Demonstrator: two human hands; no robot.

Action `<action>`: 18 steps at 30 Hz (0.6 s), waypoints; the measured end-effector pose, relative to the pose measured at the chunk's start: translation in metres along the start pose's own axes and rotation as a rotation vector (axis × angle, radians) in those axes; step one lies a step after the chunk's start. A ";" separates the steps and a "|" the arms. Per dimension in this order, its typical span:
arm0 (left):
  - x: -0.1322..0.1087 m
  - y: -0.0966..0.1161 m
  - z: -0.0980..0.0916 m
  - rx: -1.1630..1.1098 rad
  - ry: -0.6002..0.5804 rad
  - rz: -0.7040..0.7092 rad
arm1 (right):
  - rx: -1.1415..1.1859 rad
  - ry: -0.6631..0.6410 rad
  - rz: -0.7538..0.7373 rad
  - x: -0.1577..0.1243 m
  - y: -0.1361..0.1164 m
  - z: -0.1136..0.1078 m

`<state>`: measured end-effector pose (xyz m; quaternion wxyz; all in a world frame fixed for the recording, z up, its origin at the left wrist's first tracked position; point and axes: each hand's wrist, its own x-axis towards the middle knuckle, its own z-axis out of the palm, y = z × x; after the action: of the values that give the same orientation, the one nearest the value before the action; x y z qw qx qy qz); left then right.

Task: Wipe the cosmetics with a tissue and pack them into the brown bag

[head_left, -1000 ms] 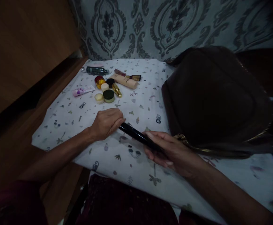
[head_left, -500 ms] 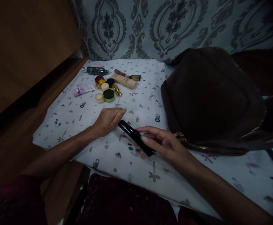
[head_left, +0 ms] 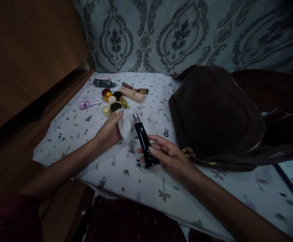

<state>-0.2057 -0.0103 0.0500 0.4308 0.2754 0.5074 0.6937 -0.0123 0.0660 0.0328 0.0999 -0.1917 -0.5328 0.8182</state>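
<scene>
Between the thumb and fingers of my right hand (head_left: 165, 153) is a black tube (head_left: 144, 141), tilted, with its silvery top end (head_left: 136, 118) pointing away from me. My left hand (head_left: 109, 131) holds a crumpled white tissue (head_left: 125, 125), blurred at its edges, just left of the tube's top. The tissue and the tube look apart. Beyond my left hand lie a dark green-lidded jar (head_left: 115, 107), a cream jar (head_left: 106, 111), a gold bottle (head_left: 124, 102) and a beige tube (head_left: 131, 94).
A large dark brown bag (head_left: 216, 114) stands on the right of the patterned white cloth (head_left: 146, 181). At the back left lies a dark bottle (head_left: 102, 83), with a pink-white tube (head_left: 89, 103) nearer. A wooden panel (head_left: 33, 50) rises at the left.
The black tube has turned more upright, and its silvery top now shows. My left hand has moved slightly left, and a white tissue is now visible in it. The view has shifted a little.
</scene>
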 end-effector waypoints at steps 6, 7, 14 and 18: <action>-0.026 -0.004 0.024 -0.086 -0.183 -0.161 | -0.170 0.008 -0.098 0.007 0.003 0.012; -0.027 -0.006 0.026 -0.063 -0.161 -0.159 | -0.184 0.019 -0.114 0.008 0.004 0.014; -0.015 0.003 0.019 0.234 -0.083 0.133 | -0.505 0.206 -0.226 0.013 -0.003 0.018; -0.013 0.021 0.008 0.777 -0.298 0.335 | -0.643 0.395 -0.458 0.016 -0.020 0.017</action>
<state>-0.1992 -0.0206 0.0730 0.2456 0.5918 0.6112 0.4647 -0.0353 0.0656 0.0537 0.3138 -0.2426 -0.7598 0.5151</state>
